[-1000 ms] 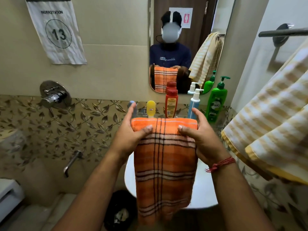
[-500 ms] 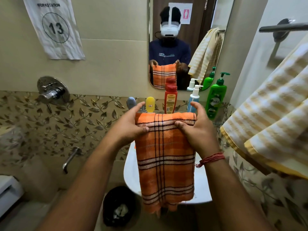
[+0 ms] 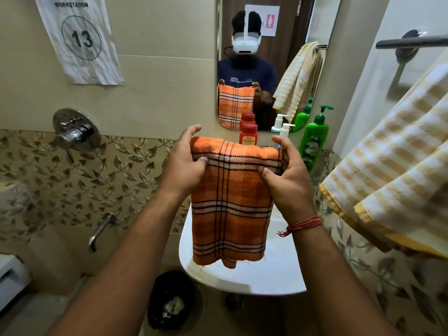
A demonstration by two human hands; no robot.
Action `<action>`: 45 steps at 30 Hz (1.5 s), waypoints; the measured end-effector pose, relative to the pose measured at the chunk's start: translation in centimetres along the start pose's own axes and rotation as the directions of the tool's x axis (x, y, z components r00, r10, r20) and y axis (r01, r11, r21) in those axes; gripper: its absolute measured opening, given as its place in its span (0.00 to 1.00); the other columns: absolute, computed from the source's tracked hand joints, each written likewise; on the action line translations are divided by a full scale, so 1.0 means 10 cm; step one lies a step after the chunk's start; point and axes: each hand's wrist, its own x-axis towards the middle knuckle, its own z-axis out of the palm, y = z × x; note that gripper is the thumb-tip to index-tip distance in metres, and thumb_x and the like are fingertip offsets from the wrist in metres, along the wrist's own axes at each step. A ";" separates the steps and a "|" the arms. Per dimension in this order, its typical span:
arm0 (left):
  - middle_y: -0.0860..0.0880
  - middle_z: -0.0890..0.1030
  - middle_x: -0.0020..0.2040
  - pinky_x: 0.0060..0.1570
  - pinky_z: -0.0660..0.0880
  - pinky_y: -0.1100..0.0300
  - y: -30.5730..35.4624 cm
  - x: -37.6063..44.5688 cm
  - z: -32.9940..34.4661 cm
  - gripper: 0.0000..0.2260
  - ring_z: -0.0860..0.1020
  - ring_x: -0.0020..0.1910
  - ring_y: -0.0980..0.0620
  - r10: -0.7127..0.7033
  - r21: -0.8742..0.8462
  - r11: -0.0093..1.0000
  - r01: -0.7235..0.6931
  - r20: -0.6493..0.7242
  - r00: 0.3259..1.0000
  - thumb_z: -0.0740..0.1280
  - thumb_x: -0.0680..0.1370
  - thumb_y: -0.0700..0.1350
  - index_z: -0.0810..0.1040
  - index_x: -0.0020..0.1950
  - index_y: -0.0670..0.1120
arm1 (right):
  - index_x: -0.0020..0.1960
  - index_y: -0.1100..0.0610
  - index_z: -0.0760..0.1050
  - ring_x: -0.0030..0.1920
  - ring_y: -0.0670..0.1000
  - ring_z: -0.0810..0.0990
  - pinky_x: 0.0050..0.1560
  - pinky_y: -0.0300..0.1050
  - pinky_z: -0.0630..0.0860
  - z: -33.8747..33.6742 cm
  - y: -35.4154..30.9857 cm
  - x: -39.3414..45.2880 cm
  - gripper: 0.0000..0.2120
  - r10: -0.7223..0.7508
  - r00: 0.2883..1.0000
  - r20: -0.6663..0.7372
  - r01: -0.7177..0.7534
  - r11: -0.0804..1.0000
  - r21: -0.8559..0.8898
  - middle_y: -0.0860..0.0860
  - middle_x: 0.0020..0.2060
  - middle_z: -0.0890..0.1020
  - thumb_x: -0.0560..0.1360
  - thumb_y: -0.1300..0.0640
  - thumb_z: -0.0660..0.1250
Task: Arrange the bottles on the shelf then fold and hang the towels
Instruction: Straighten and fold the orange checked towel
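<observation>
A single head-worn wide-angle camera looked forward and down from close above the forearms, facing the wall mirror (image 3: 266, 69) and the sink (image 3: 242, 282) beneath it. No second view shared the scene.

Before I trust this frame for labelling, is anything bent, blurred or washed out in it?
Head view: wide-angle bending curves the towel bar and the wall edges near the borders; the striped towel at right is soft and blurred; the orange towel and both hands stay sharp; a soft sheen lies on the sink rim; lighting is even, without hard shadows.
</observation>
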 end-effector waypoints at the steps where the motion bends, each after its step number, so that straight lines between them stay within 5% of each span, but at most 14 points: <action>1: 0.48 0.77 0.65 0.63 0.78 0.48 -0.01 0.01 -0.01 0.30 0.77 0.64 0.47 0.015 -0.036 0.999 -0.015 0.004 1.000 0.68 0.77 0.35 0.67 0.75 0.55 | 0.70 0.46 0.68 0.60 0.47 0.79 0.62 0.54 0.79 0.00 0.00 0.01 0.31 -0.021 1.000 0.001 0.021 1.000 -0.019 0.46 0.58 0.79 0.74 0.69 0.70; 6: 0.51 0.77 0.65 0.54 0.74 0.68 -0.03 0.05 0.00 0.28 0.77 0.63 0.52 0.095 -0.044 0.995 -0.094 0.013 0.995 0.66 0.77 0.32 0.71 0.74 0.53 | 0.73 0.52 0.67 0.58 0.48 0.78 0.61 0.42 0.78 0.02 0.01 0.05 0.32 -0.172 0.985 -0.021 0.161 0.954 -0.252 0.50 0.57 0.77 0.72 0.70 0.66; 8: 0.51 0.76 0.65 0.52 0.71 0.73 -0.02 0.05 0.00 0.27 0.76 0.63 0.54 0.137 0.019 0.990 -0.137 -0.016 0.990 0.65 0.77 0.31 0.72 0.73 0.53 | 0.75 0.56 0.65 0.55 0.47 0.75 0.57 0.33 0.75 0.04 0.02 0.04 0.32 -0.225 0.974 -0.010 0.205 0.905 -0.373 0.50 0.56 0.74 0.72 0.71 0.64; 10: 0.51 0.75 0.64 0.52 0.68 0.75 -0.03 0.06 0.00 0.28 0.75 0.62 0.55 0.181 0.094 0.980 -0.177 -0.031 0.983 0.64 0.76 0.30 0.72 0.73 0.51 | 0.73 0.58 0.68 0.52 0.47 0.74 0.53 0.34 0.74 0.06 0.02 0.04 0.30 -0.241 0.970 0.012 0.218 0.853 -0.473 0.50 0.53 0.73 0.73 0.71 0.64; 14: 0.49 0.75 0.61 0.55 0.74 0.65 -0.08 0.12 -0.02 0.26 0.75 0.59 0.51 0.247 0.210 0.948 -0.239 -0.013 0.969 0.64 0.75 0.29 0.74 0.70 0.50 | 0.58 0.56 0.79 0.48 0.50 0.72 0.49 0.50 0.79 0.07 0.02 0.09 0.14 -0.262 0.965 0.011 0.212 0.756 -0.619 0.50 0.46 0.70 0.74 0.63 0.67; 16: 0.49 0.73 0.57 0.55 0.78 0.54 -0.12 0.17 -0.06 0.23 0.74 0.58 0.48 0.272 0.302 0.919 -0.254 -0.019 0.962 0.64 0.74 0.30 0.76 0.65 0.50 | 0.54 0.55 0.79 0.53 0.51 0.70 0.53 0.50 0.78 0.07 0.00 0.10 0.10 -0.239 0.971 -0.010 0.178 0.747 -0.640 0.50 0.49 0.67 0.73 0.59 0.68; 19: 0.48 0.66 0.56 0.54 0.77 0.55 -0.14 0.29 -0.11 0.20 0.70 0.55 0.50 0.274 0.421 0.877 -0.232 -0.042 0.961 0.66 0.73 0.32 0.78 0.61 0.49 | 0.51 0.53 0.76 0.57 0.51 0.72 0.53 0.45 0.76 0.10 -0.06 0.14 0.06 -0.228 0.974 0.009 0.188 0.777 -0.601 0.50 0.55 0.69 0.73 0.58 0.68; 22: 0.47 0.65 0.61 0.44 0.74 0.59 -0.08 0.46 -0.10 0.18 0.71 0.50 0.51 0.272 0.430 0.871 -0.239 -0.015 0.962 0.65 0.73 0.33 0.76 0.60 0.48 | 0.48 0.54 0.73 0.40 0.47 0.75 0.38 0.43 0.74 0.14 -0.22 0.23 0.05 -0.195 0.980 0.034 0.182 0.821 -0.541 0.48 0.41 0.76 0.74 0.61 0.66; 28: 0.48 0.76 0.52 0.44 0.70 0.58 0.13 0.98 0.16 0.16 0.74 0.49 0.49 0.309 0.111 0.944 -0.310 0.034 0.951 0.62 0.73 0.31 0.75 0.57 0.46 | 0.48 0.54 0.71 0.35 0.41 0.74 0.31 0.28 0.68 0.04 -0.64 0.60 0.07 -0.212 0.977 -0.022 0.156 0.780 -0.607 0.45 0.35 0.75 0.74 0.63 0.66; 35: 0.45 0.81 0.49 0.44 0.75 0.55 0.88 1.66 0.70 0.13 0.79 0.49 0.45 0.349 -0.261 0.912 -0.317 0.088 0.933 0.64 0.70 0.34 0.75 0.50 0.49 | 0.46 0.55 0.71 0.34 0.53 0.75 0.32 0.38 0.67 -0.47 -1.33 1.23 0.09 -0.304 0.950 -0.072 0.126 0.583 -0.803 0.49 0.31 0.75 0.68 0.66 0.64; 39: 0.47 0.81 0.51 0.52 0.81 0.46 1.46 1.98 1.09 0.13 0.81 0.50 0.48 0.368 -0.448 0.848 -0.282 0.115 0.923 0.65 0.75 0.35 0.75 0.55 0.50 | 0.49 0.59 0.73 0.39 0.57 0.78 0.36 0.45 0.73 -0.91 -1.65 1.66 0.09 -0.354 0.932 -0.078 0.097 0.452 -0.887 0.56 0.38 0.79 0.70 0.67 0.63; 45: 0.44 0.80 0.54 0.59 0.79 0.44 2.24 2.31 1.77 0.14 0.80 0.54 0.46 0.390 -0.632 0.734 -0.247 0.094 0.916 0.65 0.74 0.39 0.74 0.59 0.47 | 0.51 0.59 0.71 0.41 0.60 0.77 0.38 0.44 0.69 -1.62 -1.96 2.26 0.13 -0.384 0.916 -0.118 -0.012 0.267 -0.964 0.58 0.40 0.78 0.68 0.69 0.61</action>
